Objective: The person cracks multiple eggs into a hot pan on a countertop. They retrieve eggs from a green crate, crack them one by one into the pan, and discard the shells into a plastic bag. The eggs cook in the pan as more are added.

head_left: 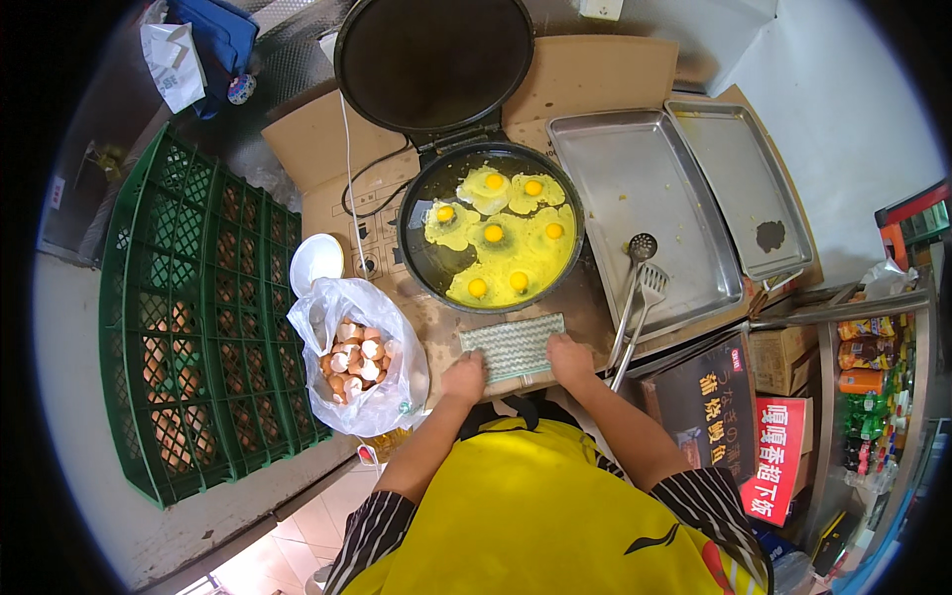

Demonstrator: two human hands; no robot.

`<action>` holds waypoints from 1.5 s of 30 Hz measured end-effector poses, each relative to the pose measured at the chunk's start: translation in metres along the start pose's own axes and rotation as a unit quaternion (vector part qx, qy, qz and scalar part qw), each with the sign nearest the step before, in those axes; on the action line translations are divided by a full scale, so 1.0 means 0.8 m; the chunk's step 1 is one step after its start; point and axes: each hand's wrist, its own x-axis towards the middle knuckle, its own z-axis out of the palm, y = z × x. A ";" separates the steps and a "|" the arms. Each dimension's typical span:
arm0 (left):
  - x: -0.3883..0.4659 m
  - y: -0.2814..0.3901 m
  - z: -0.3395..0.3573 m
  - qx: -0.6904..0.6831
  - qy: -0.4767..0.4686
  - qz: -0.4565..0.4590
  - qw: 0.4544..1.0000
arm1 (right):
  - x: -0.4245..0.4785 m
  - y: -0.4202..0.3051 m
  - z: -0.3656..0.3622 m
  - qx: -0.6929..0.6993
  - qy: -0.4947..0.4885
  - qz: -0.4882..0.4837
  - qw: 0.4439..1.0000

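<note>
A folded striped cloth (515, 348) lies flat at the front edge of the cardboard-covered counter. My left hand (462, 378) grips its left end, and my right hand (569, 360) grips its right end. Just beyond the cloth is a round electric griddle (428, 277) with its lid (435, 63) raised. Several eggs with whole yolks (493, 233) lie in its pan, their whites partly run together. To the left, a plastic bag (405, 346) holds cracked eggshells (355, 364), with a white round lid or dish (317, 264) behind it.
Green plastic crates (212, 297) with brown eggs stand at the left. Right of the griddle are a large metal tray (654, 201) and a smaller one (744, 178). A perforated ladle (642, 249) and a slotted turner (653, 286) rest over the large tray's edge. A power cord (348, 160) runs behind the bag.
</note>
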 end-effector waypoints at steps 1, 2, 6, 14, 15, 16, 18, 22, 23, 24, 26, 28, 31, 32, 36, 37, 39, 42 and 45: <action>0.000 -0.001 0.000 0.003 0.000 -0.001 1.000 | 0.000 -0.002 -0.001 -0.002 0.000 0.001 1.000; -0.001 -0.003 0.001 0.005 -0.001 -0.001 1.000 | 0.000 -0.003 -0.002 -0.003 -0.001 0.002 1.000; -0.001 -0.002 -0.002 0.002 -0.003 0.003 1.000 | -0.001 -0.004 -0.003 -0.015 -0.007 0.002 1.000; -0.001 -0.003 -0.002 -0.006 -0.005 0.000 1.000 | 0.001 -0.002 -0.003 -0.025 -0.010 -0.013 1.000; -0.001 -0.004 -0.001 -0.007 -0.005 0.000 1.000 | 0.000 -0.003 -0.003 -0.025 -0.010 -0.011 1.000; -0.001 -0.005 0.000 -0.008 -0.004 0.001 1.000 | 0.000 -0.004 -0.004 -0.025 -0.009 -0.010 1.000; 0.000 -0.004 0.001 -0.006 -0.007 -0.001 1.000 | -0.001 -0.006 -0.003 -0.029 -0.003 -0.008 1.000; 0.001 -0.003 0.001 -0.002 -0.010 -0.002 1.000 | -0.003 -0.006 -0.005 -0.037 0.005 -0.011 0.999; 0.001 -0.003 0.001 -0.003 -0.007 0.000 1.000 | -0.004 -0.006 -0.005 -0.036 0.004 -0.013 0.999; 0.002 -0.004 0.002 -0.006 -0.002 0.001 1.000 | -0.005 -0.010 -0.011 -0.042 -0.004 -0.015 0.999; 0.000 -0.006 0.004 -0.013 0.008 0.002 1.000 | -0.009 -0.018 -0.021 -0.053 -0.021 -0.018 0.998; 0.000 -0.004 0.004 -0.007 0.006 0.000 1.000 | -0.011 -0.012 -0.019 -0.045 -0.012 -0.034 0.998; -0.001 -0.002 0.003 -0.005 0.012 -0.002 1.000 | -0.020 -0.005 -0.019 -0.018 -0.007 -0.045 0.999; -0.002 -0.001 0.002 -0.005 0.014 -0.002 1.000 | -0.023 -0.004 -0.020 -0.007 -0.006 -0.047 0.999; -0.001 -0.004 0.004 -0.003 0.016 -0.001 1.000 | -0.036 -0.008 -0.026 0.000 -0.016 -0.029 0.999; 0.000 -0.003 0.003 -0.005 0.014 0.000 1.000 | -0.037 -0.007 -0.025 0.003 -0.014 -0.029 0.999; -0.001 -0.003 0.002 -0.006 0.011 0.002 1.000 | -0.038 -0.007 -0.027 0.011 -0.017 -0.031 0.999; -0.001 -0.005 0.002 -0.006 0.012 0.004 1.000 | -0.037 -0.008 -0.032 0.020 -0.024 -0.034 0.999; -0.001 -0.005 0.003 -0.012 0.016 0.006 1.000 | -0.033 -0.004 -0.031 0.022 -0.020 -0.036 0.999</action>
